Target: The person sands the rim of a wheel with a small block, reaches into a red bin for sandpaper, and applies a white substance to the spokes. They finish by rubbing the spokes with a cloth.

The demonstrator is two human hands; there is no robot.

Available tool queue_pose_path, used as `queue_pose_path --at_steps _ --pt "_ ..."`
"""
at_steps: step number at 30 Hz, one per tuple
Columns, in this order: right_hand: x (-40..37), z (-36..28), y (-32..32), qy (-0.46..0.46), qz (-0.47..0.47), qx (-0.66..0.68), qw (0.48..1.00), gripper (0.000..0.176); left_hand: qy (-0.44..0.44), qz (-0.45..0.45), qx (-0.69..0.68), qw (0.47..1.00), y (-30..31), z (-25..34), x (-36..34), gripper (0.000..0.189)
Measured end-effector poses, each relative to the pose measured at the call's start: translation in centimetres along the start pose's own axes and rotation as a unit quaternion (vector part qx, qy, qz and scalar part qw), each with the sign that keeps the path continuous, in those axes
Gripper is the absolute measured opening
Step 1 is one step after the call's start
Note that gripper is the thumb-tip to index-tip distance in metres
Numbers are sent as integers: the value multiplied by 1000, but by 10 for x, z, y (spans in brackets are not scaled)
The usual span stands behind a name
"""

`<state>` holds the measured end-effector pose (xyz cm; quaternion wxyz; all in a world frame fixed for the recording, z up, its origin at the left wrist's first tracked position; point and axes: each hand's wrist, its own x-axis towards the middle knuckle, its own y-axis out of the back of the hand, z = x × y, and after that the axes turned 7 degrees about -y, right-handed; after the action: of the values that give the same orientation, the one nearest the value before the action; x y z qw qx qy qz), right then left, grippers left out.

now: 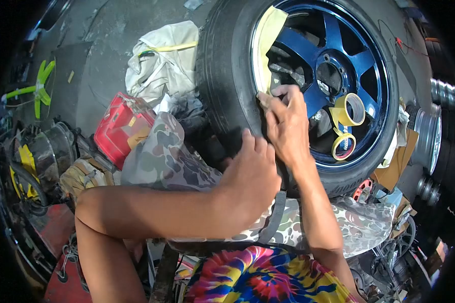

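Note:
A tire (232,65) on a blue spoked wheel (333,30) lies before me at my lap. Pale yellow masking paper or tape (265,45) covers the rim's left edge. My right hand (288,123) is at the lower end of that strip, fingers bent and pinched at the rim lip. My left hand (250,177) is just below it, fingers curled near the tire's sidewall; whatever they hold is hidden. Two rolls of masking tape, an upper roll (356,109) and a lower roll (338,147), rest on the wheel's spokes.
A whitish cloth (162,60) lies on the floor left of the tire. Nearby are a red plastic container (124,129) and a neon-green star-shaped tool (41,88). Silver rims (424,139) stand at the right. Camouflage fabric (156,156) covers my legs.

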<state>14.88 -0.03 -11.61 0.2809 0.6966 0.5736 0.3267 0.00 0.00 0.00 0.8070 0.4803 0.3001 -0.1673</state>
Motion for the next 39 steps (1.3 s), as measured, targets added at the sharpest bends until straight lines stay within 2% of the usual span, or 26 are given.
queue_pose_path --at_steps 2,3,5,6,9,13,15,17,19,20,22,25,27,28,29,30,31,33,34,36,37,39 --pt "5 -1 5 -49 41 93 994 20 78 150 58 984 -14 -13 5 81" --pt "-10 3 35 -110 28 87 990 22 58 155 34 986 -16 -1 8 81" --pt "-22 18 51 -206 4 182 961 26 91 293 87 948 -34 -10 22 80" --pt "-29 22 62 -253 -10 207 945 29 108 294 82 946 -36 -11 29 82" --pt "-42 21 81 -303 -67 278 909 31 128 278 45 951 -41 -14 41 86" --pt "-50 25 85 -287 -71 306 905 29 180 274 82 941 -43 -19 54 87" --pt "-49 17 90 -323 -90 333 881 28 201 266 116 936 -39 -26 57 85" --pt "-54 24 86 -297 -77 349 886 29 222 276 154 922 -38 -34 61 85" --pt "-56 24 86 -284 -76 406 865 30 223 296 170 913 -40 -34 65 85" --pt "-56 19 85 -298 -60 433 849 29 229 278 178 916 -41 -32 69 86" --pt "-59 21 91 -303 -67 406 860 27 235 260 190 917 -40 -18 68 87" --pt "-62 25 97 -295 -78 348 887 24 181 282 179 925 -31 -4 60 80" --pt "-65 27 99 -282 -80 318 901 23 121 266 -25 956 -12 -7 52 56" --pt "-66 27 100 -278 -83 333 897 23 119 264 -24 957 -14 -14 53 56" --pt "-67 28 101 -272 -87 348 893 23 64 439 -58 894 -18 -25 54 44" --pt "-67 37 102 -275 -113 325 898 23 9 598 -91 797 -19 -34 55 32" --pt "-66 31 105 -273 -113 325 898 23 -4 558 -185 809 1 -38 47 26" --pt "-59 12 117 -258 -128 343 894 22 -45 485 -298 821 17 -49 44 25" --pt "-58 6 123 -255 -128 343 895 22 -45 487 -296 821 23 -51 41 25" --pt "-57 -2 132 -217 -108 318 917 21 -14 399 -404 823 35 -53 35 21" --pt "-59 -4 135 -214 -107 318 917 21 -14 402 -401 823 35 -58 35 21" --pt "-64 -1 142 -238 -46 422 874 21 -66 373 -583 719 33 -65 36 17"
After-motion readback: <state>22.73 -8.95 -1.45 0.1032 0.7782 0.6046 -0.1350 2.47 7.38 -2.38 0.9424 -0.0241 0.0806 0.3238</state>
